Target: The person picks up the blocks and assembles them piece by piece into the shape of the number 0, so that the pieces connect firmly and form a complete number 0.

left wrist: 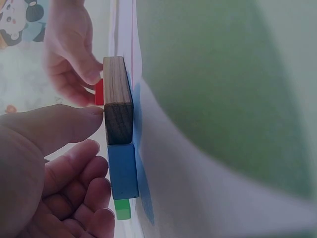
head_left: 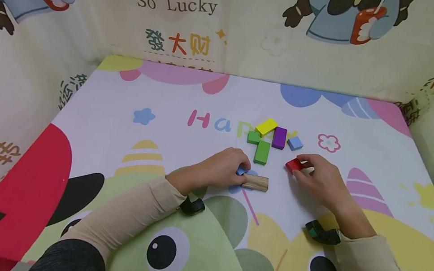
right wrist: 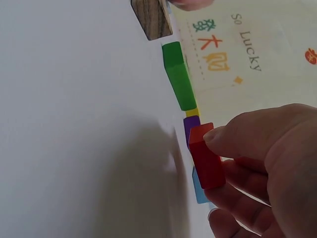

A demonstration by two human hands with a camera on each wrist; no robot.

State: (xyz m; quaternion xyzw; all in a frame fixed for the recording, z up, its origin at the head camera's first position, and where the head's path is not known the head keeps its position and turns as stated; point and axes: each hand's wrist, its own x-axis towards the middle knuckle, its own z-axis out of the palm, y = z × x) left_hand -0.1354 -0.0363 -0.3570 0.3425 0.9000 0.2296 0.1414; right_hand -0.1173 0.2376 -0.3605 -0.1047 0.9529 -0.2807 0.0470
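Observation:
Above a wooden block [head_left: 256,183] and a blue block [head_left: 241,170], which lie end to end on the table, is my left hand [head_left: 225,166]. Its thumb tip is right at the wood's upper edge, and the loosely bent fingers lie along the upper edge of the blue block [left wrist: 123,171]. My right hand [head_left: 319,177] pinches a red block [head_left: 293,165] between thumb and fingers. In the right wrist view the red block [right wrist: 207,161] stands tilted, overlapping a purple block [right wrist: 191,128] and a light blue block [right wrist: 199,188] behind it.
Beyond the hands lie a yellow block [head_left: 267,126], a small green block [head_left: 254,137], a longer green block [head_left: 262,153], the purple one and the light blue one. A printed cloth covers the table [head_left: 184,136]; patterned curtains [head_left: 254,31] stand at the back and sides.

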